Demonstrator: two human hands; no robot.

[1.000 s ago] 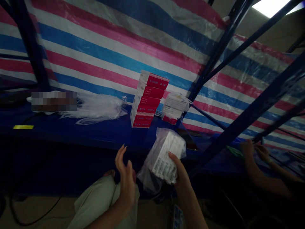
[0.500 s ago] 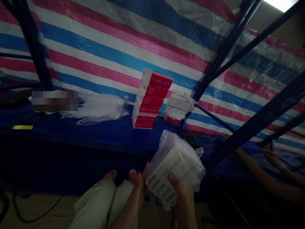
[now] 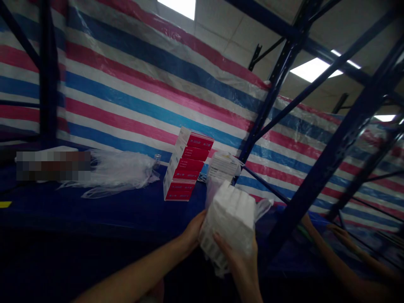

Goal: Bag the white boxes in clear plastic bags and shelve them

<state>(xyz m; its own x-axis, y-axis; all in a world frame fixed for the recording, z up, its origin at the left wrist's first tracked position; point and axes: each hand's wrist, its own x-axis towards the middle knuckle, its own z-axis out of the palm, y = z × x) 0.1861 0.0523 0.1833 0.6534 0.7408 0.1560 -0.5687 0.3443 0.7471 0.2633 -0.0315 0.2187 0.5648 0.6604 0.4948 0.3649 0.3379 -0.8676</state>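
A clear plastic bag (image 3: pixel 232 214) packed with white boxes is up in front of me, above the front edge of the blue bench. My right hand (image 3: pixel 238 256) is closed on its lower right side, thumb across the front. At the left side, my left hand (image 3: pixel 194 231) grips the bag, its fingertips partly hidden behind it. Just beyond stands a stack of red and white boxes (image 3: pixel 188 168). Another bagged bundle of boxes (image 3: pixel 223 165) sits right of the stack, partly covered by the bag I hold.
Loose clear plastic bags (image 3: pixel 121 170) lie on the blue bench (image 3: pixel 120 214), near a small clear glass-like item (image 3: pixel 157 160). Blue metal posts (image 3: pixel 328 164) rise at right, with another person's arms (image 3: pixel 334 252) beyond. A striped sheet (image 3: pixel 142 92) hangs behind.
The bag of boxes has been raised and tipped, and now hangs nearer the bench. My left hand has come up against its left side. The view has tilted upward, showing more ceiling.
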